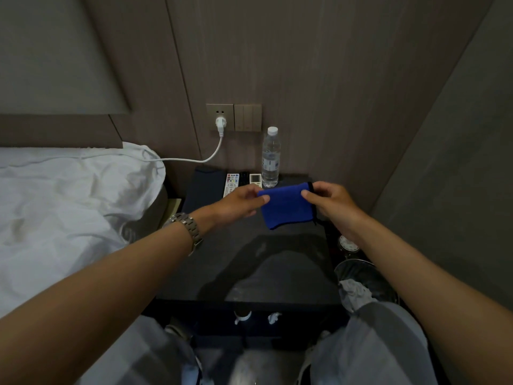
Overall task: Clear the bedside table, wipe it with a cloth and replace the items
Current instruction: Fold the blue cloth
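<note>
A: status on the cloth?
B: blue cloth [286, 205] is folded, held up over the back half of the dark tabletop [249, 262]. Not touching the surface as far as I can tell.
A: grip?
B: both hands on it. Left hand [238, 201] pinches the left edge, thumb on top. Right hand [330, 202] pinches the right edge, by the black trim. Both grips narrow, closed on fabric.
A: what's on the tabletop?
B: back row by the wall: clear water bottle [270, 158] with white cap, upright, just behind the cloth. Left of it a small white remote [255, 179], a black remote [244, 177], then a white remote with coloured buttons [230, 184], partly hidden by the left hand. Dark flat item [204, 187] at the far left, can't tell what it is.
A: around it?
B: bed with white bedding [69, 195] on the left. White plug [221, 124] in the wall socket, cable runs to the bed. Switch panel [247, 117] beside the socket. Metal watch [188, 227] on the left wrist. Bin [361, 273] on the floor to the right of the tabletop, small round dial [347, 242] behind it.
</note>
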`<state>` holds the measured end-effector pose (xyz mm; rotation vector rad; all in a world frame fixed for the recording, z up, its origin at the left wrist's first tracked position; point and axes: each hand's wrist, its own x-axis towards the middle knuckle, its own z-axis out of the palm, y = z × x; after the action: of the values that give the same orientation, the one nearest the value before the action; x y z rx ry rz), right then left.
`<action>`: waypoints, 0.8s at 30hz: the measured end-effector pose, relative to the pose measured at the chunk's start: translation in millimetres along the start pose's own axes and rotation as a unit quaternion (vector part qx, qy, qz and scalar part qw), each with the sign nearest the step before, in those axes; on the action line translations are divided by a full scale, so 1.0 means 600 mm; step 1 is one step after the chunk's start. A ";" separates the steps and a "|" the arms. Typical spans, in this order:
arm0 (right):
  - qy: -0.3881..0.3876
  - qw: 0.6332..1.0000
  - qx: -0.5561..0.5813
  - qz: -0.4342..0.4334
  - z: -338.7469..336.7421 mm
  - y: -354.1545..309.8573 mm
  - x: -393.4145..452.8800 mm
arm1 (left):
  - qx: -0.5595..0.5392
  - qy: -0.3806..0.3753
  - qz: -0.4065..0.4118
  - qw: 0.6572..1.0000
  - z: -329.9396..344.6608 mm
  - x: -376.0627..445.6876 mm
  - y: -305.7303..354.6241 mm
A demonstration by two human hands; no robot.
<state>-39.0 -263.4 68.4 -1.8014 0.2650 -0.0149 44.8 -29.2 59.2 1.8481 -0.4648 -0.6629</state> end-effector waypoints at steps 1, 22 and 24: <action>-0.007 1.000 0.013 0.014 0.001 0.002 0.001 | -0.029 -0.011 -0.014 0.999 0.005 0.000 0.004; 0.064 0.977 0.139 0.147 -0.027 0.121 0.102 | -0.222 0.033 -0.106 0.969 0.073 0.154 -0.066; 0.074 0.979 0.124 0.142 -0.028 0.133 0.133 | -0.112 0.084 -0.092 0.986 0.075 0.194 -0.072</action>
<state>22.2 -312.0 -14.7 -1.5026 0.6004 0.0189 105.9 -115.9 -19.5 1.7258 -0.1043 -0.6469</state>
